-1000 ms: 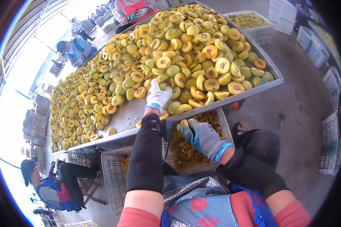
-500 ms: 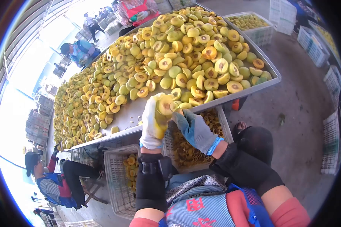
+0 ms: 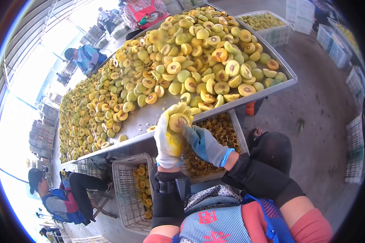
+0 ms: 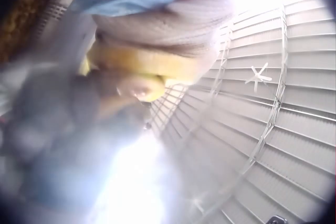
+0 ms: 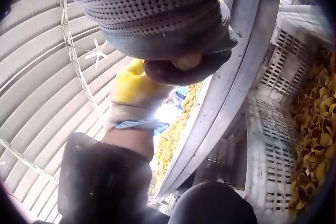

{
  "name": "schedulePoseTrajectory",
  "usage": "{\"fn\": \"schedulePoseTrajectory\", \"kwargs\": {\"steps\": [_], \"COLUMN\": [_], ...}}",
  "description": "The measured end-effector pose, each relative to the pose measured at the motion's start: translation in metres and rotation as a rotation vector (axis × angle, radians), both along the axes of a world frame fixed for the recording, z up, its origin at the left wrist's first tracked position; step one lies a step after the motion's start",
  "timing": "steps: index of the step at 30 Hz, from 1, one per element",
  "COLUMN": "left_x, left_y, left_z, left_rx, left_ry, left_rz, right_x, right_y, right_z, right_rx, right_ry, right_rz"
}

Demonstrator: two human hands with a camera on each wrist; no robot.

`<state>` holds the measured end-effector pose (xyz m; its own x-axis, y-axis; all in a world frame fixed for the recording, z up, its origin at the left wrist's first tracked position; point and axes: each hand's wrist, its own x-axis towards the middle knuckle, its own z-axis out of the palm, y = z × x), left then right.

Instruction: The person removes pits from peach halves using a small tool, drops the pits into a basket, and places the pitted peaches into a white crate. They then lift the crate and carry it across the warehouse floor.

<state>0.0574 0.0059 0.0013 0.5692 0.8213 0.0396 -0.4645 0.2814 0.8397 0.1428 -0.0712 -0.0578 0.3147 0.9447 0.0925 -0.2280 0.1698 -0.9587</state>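
In the head view my left hand [image 3: 168,139], in a white glove stained yellow, grips a peach half [image 3: 178,122] with its cut face up. My right hand [image 3: 207,145], in a grey-blue glove, is curled with its fingertips right at the fruit's cut face. From the right wrist a tan, handle-like piece [image 5: 188,61] shows inside the curled glove; I cannot tell what its working end looks like. Both hands are just over the near edge of a metal table [image 3: 142,121] heaped with peach halves [image 3: 190,84]. The left wrist view is blurred, with yellow flesh [image 4: 149,88] under the glove.
Under the table edge stands a crate of hollow brown-yellow scraps [image 3: 215,133]. Left of it, another crate [image 3: 125,194] holds peach pieces [image 3: 142,182]. A seated person [image 3: 61,198] works at the left, others beyond the table. More crates [image 3: 355,150] line the right side.
My left hand has come back from the heap with a peach half and drawn slightly nearer my body. My right hand has risen from over the crate to meet the fruit.
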Motion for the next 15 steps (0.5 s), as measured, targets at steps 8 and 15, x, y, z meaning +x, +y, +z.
{"fn": "schedulePoseTrajectory", "kwargs": {"steps": [8, 15], "left_x": [-0.003, -0.007], "left_y": [-0.007, -0.015], "left_z": [-0.012, -0.010], "left_rx": [0.220, 0.164], "left_ry": [0.186, 0.216], "left_rz": [0.123, 0.175], "right_x": [-0.019, -0.010], "right_y": [-0.008, -0.011], "right_z": [-0.001, 0.012], "right_rx": [0.087, -0.097], "right_ry": [0.183, 0.381], "right_rz": [0.045, 0.241]}}
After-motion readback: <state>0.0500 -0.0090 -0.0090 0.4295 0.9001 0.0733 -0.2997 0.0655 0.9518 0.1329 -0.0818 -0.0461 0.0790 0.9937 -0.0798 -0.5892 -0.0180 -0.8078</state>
